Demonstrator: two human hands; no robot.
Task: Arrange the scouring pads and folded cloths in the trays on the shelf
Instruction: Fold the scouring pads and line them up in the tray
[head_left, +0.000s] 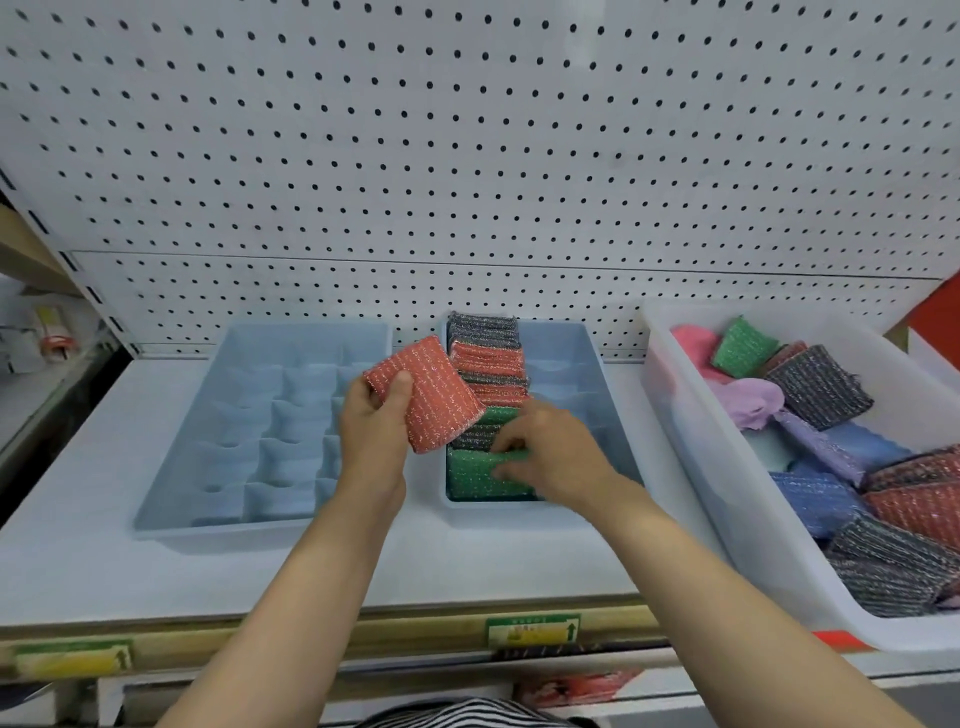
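Note:
Two light blue divided trays stand on the white shelf. The left tray holds nothing. The right tray has a row of upright scouring pads in its left column, grey, red and green. My left hand grips a red scouring pad above the gap between the trays. My right hand has its fingers curled onto a green pad at the front of that row.
A white bin at the right holds loose pads in grey, red, blue and green, plus pink and lilac cloths. A white pegboard rises behind the trays. Price labels sit on the shelf's front edge.

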